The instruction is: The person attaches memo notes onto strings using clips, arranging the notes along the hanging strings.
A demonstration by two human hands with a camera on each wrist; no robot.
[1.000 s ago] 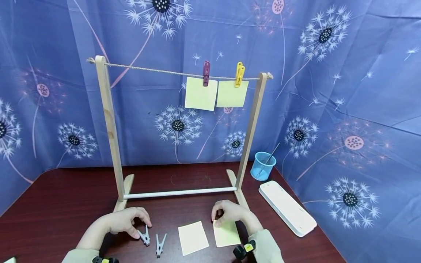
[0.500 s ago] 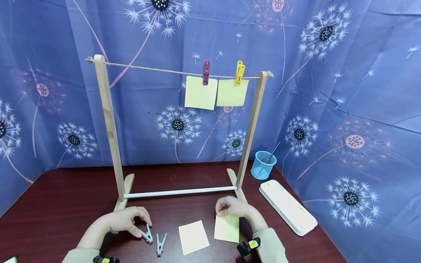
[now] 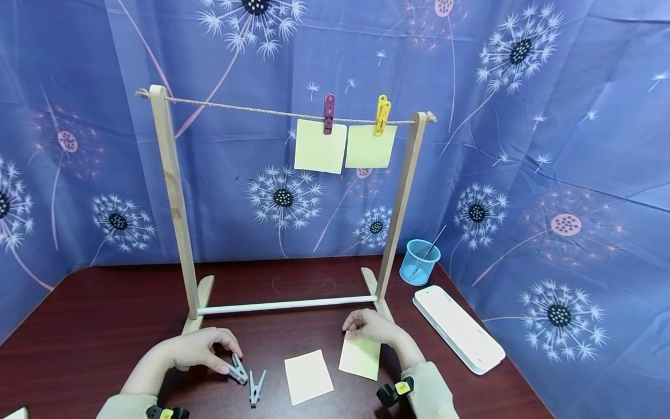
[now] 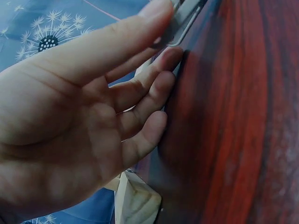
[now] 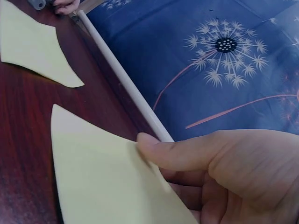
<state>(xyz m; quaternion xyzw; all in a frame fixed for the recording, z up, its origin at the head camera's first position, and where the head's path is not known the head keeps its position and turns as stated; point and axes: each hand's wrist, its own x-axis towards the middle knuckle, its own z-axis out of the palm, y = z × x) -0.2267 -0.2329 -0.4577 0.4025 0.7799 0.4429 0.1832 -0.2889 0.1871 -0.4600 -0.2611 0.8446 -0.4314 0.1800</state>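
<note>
My left hand (image 3: 201, 350) pinches a grey clothespin (image 3: 238, 370) between thumb and index finger, low over the table. In the left wrist view the clothespin (image 4: 183, 22) sits at the top, partly cut off, with the other fingers loosely curled below. A second grey clothespin (image 3: 256, 389) lies just right of it. My right hand (image 3: 373, 327) holds a yellow sticky note (image 3: 360, 357) by its far edge, thumb on top, as the right wrist view of the note (image 5: 100, 172) shows. Another sticky note (image 3: 309, 377) lies flat between the hands.
Behind stands a wooden frame (image 3: 175, 203) with a rope (image 3: 235, 107). Two notes hang there, one under a maroon clothespin (image 3: 328, 114), one under a yellow clothespin (image 3: 382, 116). A blue mesh cup (image 3: 419, 263) and a white case (image 3: 458, 330) are at the right.
My right hand has taken the sticky note by its far edge and drawn it slightly away from me. The clothespin in my left hand has shifted a little up and right.
</note>
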